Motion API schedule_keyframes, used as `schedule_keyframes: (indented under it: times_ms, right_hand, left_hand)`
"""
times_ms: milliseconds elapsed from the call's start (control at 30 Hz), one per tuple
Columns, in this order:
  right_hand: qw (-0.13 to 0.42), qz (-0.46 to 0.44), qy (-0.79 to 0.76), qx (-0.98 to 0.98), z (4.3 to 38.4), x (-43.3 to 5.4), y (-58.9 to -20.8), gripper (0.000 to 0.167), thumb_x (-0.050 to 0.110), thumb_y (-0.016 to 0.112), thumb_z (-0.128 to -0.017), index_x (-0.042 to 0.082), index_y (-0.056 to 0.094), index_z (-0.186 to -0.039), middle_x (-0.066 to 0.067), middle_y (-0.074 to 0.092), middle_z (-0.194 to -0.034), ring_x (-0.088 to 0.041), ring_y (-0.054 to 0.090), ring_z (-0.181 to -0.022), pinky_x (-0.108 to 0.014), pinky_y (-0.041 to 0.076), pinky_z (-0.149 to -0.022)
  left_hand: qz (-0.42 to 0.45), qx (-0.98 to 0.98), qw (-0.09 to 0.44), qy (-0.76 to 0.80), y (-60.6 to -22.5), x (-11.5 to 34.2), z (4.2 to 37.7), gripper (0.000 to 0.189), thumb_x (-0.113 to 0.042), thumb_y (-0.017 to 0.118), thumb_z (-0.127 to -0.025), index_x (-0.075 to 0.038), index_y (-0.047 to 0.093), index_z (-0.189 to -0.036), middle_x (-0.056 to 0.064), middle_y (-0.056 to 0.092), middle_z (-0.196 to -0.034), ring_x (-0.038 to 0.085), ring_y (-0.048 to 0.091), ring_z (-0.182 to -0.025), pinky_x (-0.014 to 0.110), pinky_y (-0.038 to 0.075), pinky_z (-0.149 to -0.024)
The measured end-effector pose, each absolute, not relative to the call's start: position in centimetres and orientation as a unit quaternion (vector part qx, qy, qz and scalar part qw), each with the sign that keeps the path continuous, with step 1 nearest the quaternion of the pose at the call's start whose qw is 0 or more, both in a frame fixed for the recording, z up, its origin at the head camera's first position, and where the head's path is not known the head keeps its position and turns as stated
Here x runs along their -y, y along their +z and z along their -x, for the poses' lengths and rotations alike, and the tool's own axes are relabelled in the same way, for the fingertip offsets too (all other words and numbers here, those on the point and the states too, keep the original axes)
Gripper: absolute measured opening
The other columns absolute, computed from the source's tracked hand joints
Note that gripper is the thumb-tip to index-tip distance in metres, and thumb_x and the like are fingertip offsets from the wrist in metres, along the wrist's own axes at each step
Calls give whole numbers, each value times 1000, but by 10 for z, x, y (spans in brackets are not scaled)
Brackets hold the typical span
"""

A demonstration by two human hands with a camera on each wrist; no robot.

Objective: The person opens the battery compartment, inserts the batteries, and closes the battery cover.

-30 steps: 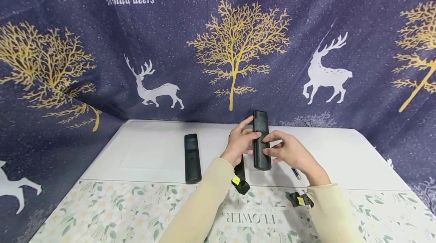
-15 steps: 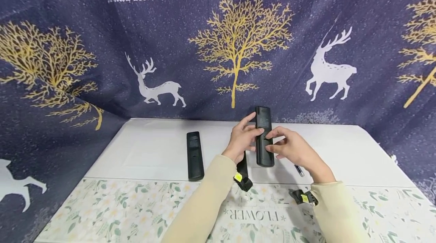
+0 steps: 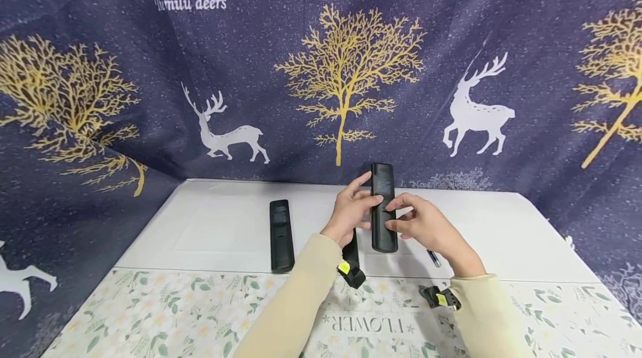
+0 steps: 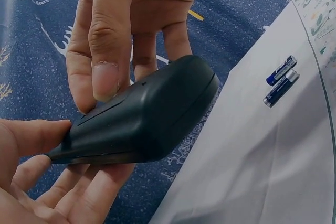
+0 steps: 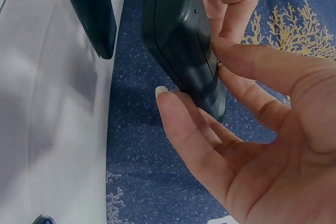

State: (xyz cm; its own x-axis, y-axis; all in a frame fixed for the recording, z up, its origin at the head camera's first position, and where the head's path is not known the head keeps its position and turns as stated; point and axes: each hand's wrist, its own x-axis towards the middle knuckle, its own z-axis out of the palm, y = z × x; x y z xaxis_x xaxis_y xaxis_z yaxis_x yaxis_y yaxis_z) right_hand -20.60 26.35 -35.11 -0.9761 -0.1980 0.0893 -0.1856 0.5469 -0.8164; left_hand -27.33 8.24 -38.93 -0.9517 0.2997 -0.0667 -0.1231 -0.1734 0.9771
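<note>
Above the white board, my left hand (image 3: 349, 214) grips a black remote control (image 3: 383, 179) by its left edge, its thumb on the back. The remote is held upright with its back and battery cover facing me. My right hand (image 3: 426, 224) has its thumb and index finger on the battery cover. In the left wrist view, the right thumb (image 4: 107, 80) presses on the cover, which sits on the remote. The left fingers (image 4: 100, 182) support the remote from underneath. In the right wrist view, the right fingers (image 5: 184, 129) curl close to the remote's edge.
Another black remote control (image 3: 282, 235) lies face down on the white board (image 3: 220, 230) to the left. A third dark remote (image 3: 353, 249) is partly hidden by my left wrist. Two blue-and-silver batteries (image 4: 282, 81) lie to the right. A floral mat (image 3: 175, 308) covers the front.
Both hands and the remote keep nearly the same pose. The whole head view shifts slightly and returns; the battery cover looks unchanged.
</note>
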Motion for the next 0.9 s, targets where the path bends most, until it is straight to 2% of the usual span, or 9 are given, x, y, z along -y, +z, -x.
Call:
schedule_keyframes:
  times_ms: [400,633,767,900]
  right_hand:
    - [-6,132,-447,-885,206,-263,-351,29,0,78,-94,-5,64,-119,-26,62,-123,-26,74,-90,-37,62,-72]
    - [-20,139,-466,-874,204,-259,-354,23,-1,78,-95,-2,62,-112,-23,64,-122,-33,73,-98,-42,63,-73]
    - [-39,131,-457,-879,204,-260,-350,23,0,79,-94,0,66,-113,-22,64,-126,-34,73,-101,-39,63,-76]
    - [-57,127,-452,-881,203,-262,-348,22,0,81,-92,1,68,-110,-21,64,-124,-32,72,-98,-36,63,-75]
  left_hand:
    - [-70,-630,141,761,-388,-83,272,63,-12,76,-99,-38,57,-153,0,73,-124,28,72,-96,44,62,-70]
    - [-70,-621,133,769,-390,-77,273,65,-8,74,-100,-38,56,-155,1,73,-125,26,71,-92,48,63,-74]
    - [-73,-614,129,776,-388,-76,274,64,-9,74,-100,-38,56,-155,1,73,-126,26,69,-93,47,63,-75]
    - [-73,-614,129,775,-388,-77,275,64,-11,74,-101,-37,55,-156,-1,73,-126,21,68,-88,43,62,-74]
